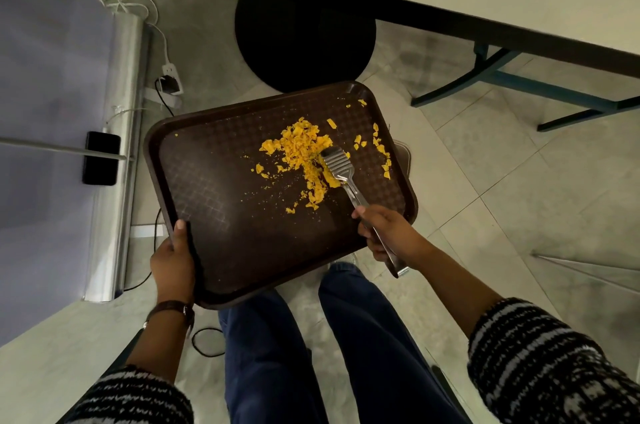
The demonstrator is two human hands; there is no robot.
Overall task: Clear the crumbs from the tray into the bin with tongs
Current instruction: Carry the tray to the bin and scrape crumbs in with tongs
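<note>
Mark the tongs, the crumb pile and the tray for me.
tongs point(337, 164): head view, slotted metal head.
crumb pile point(299, 146): head view, middle of the heap.
tray point(214, 188): head view, bare floor left of crumbs.

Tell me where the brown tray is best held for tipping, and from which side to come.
Probably the raised rim at the near-left corner of the tray, coming from the left, thumb over the lip, as the left hand grips it. That part is bare; the crumbs lie toward the far right, where the tongs work.
</note>
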